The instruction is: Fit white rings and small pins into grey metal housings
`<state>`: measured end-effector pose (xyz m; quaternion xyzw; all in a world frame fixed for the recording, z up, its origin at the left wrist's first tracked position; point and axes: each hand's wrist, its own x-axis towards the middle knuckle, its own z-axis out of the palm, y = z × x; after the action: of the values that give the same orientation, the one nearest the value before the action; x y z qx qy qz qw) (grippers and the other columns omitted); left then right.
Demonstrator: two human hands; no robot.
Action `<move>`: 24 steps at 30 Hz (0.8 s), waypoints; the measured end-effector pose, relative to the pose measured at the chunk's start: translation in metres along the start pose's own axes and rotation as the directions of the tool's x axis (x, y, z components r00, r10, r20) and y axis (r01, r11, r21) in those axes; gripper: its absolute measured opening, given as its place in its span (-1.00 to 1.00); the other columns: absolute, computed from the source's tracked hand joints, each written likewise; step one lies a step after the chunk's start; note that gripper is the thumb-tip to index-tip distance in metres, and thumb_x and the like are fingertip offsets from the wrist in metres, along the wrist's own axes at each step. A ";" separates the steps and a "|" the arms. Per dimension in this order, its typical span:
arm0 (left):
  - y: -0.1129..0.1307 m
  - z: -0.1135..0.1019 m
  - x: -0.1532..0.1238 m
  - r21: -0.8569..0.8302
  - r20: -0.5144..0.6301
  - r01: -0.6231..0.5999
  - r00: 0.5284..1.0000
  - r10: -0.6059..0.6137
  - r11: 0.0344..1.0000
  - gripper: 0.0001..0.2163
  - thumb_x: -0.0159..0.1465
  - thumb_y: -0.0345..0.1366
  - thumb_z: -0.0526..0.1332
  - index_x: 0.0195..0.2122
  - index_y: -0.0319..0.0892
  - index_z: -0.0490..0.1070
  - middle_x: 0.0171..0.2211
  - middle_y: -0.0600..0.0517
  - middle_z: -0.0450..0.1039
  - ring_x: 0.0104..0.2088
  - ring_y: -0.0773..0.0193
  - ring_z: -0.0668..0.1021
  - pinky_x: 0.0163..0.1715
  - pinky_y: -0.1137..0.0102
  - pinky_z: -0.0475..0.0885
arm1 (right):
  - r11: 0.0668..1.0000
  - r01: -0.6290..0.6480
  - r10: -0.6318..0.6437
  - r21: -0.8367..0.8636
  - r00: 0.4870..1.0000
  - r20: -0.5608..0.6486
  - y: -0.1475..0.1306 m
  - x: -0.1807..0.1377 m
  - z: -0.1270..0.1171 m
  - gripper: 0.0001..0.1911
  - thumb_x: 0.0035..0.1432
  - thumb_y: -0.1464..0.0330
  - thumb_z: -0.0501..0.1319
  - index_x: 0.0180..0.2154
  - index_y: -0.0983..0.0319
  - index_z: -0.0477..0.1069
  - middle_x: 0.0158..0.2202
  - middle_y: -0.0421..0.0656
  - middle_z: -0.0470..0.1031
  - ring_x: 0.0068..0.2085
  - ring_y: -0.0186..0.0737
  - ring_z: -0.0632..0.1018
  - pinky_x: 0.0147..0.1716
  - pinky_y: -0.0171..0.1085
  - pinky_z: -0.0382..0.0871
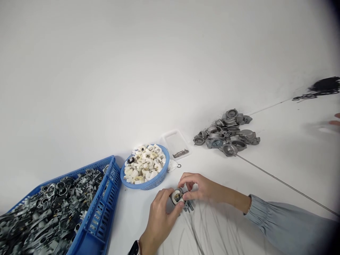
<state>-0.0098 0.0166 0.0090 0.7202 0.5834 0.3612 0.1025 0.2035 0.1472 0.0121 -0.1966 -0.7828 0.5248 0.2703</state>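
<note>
A small grey metal part (pixel 179 199) with a white ring set in it sits between both hands, just above the white table. My left hand (pixel 159 221) grips it from below and the left, fingers curled round its body. My right hand (pixel 198 188) pinches its top with thumb and forefinger. A round blue basket (pixel 162 174) of white plastic rings lies just behind the hands. Thin grey wires (pixel 202 226) lie on the table under my right forearm.
A blue crate (pixel 102 216) full of grey metal parts stands at the lower left. A pile of similar metal parts (pixel 227 132) lies at the back right, near a clear tray (pixel 176 143) with small pins. Another person's fingers (pixel 335 120) show at the right edge.
</note>
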 end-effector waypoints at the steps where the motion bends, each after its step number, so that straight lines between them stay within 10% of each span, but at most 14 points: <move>1: 0.000 0.000 0.000 0.001 0.002 0.001 1.000 -0.001 1.000 -0.78 0.45 -0.12 0.28 0.04 -0.08 0.51 -0.11 -0.06 0.61 -0.09 0.04 0.63 -0.12 0.21 0.54 | 1.000 0.004 -0.004 -0.001 1.000 -0.001 0.000 0.000 0.000 -0.62 0.10 0.14 0.52 -0.07 0.15 0.68 -0.06 -0.11 0.53 -0.19 -0.16 0.47 -0.07 -0.18 0.39; 24: 0.000 0.001 -0.003 -0.008 0.016 0.000 1.000 0.000 1.000 -0.80 0.48 -0.15 0.24 0.05 -0.08 0.46 -0.11 -0.05 0.59 -0.08 0.04 0.60 -0.11 0.20 0.49 | 0.998 -0.056 0.055 0.024 0.998 0.020 -0.009 -0.004 0.002 -0.58 0.06 0.14 0.50 -0.06 0.17 0.63 -0.09 -0.13 0.50 -0.27 -0.23 0.42 -0.15 -0.20 0.38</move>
<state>-0.0093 0.0145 0.0070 0.7227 0.5811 0.3576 0.1101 0.2053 0.1402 0.0196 -0.2099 -0.7730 0.5436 0.2507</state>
